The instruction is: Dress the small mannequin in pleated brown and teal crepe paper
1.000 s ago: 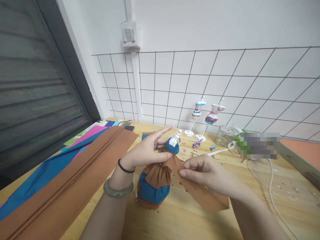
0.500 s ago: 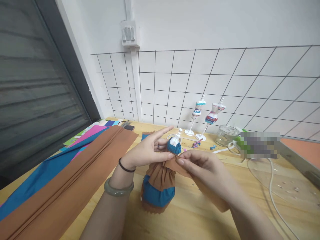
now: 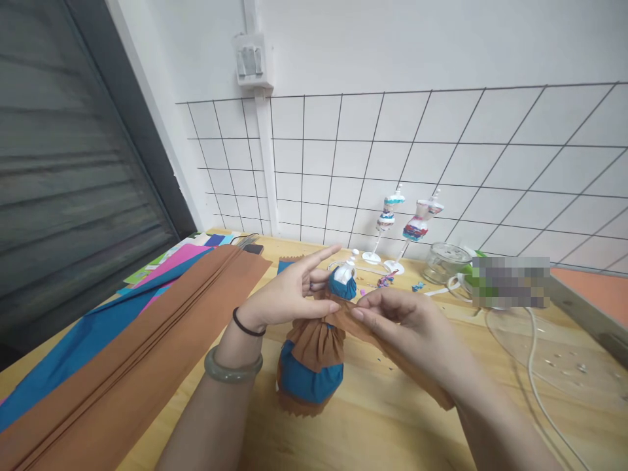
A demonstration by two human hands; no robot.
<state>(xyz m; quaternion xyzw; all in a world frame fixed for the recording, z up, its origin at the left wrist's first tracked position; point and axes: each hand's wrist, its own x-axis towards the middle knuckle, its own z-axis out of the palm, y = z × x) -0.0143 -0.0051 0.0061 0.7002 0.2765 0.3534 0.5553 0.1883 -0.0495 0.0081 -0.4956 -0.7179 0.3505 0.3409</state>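
Observation:
A small white dress form [image 3: 346, 269] stands upright on the table, dressed in a blue gathered top [image 3: 342, 283] and a brown-and-blue pleated skirt [image 3: 314, 383] with a zigzag hem. My left hand [image 3: 294, 291] grips it at the waist from the left, thumb pressed in front and index finger stretched out; the other fingers are partly hidden behind. Between the thumb and fingers of my right hand [image 3: 400, 320] is pinched the edge of a brown strip [image 3: 412, 369], paper or cloth, which meets the waist and trails down to the right under that hand.
Brown, blue and pink sheets [image 3: 161, 327] lie along the left side. Two decorated dress forms [image 3: 417, 226] stand behind, near a clear glass jar [image 3: 446, 261]. Small scraps [image 3: 387, 279] lie before them. A white cable [image 3: 534, 379] and a clear sheet [image 3: 574, 360] occupy the right.
My right fingers have shifted slightly at the waist, and the brown strip's upper edge now lies more spread out there. My left hand keeps its place.

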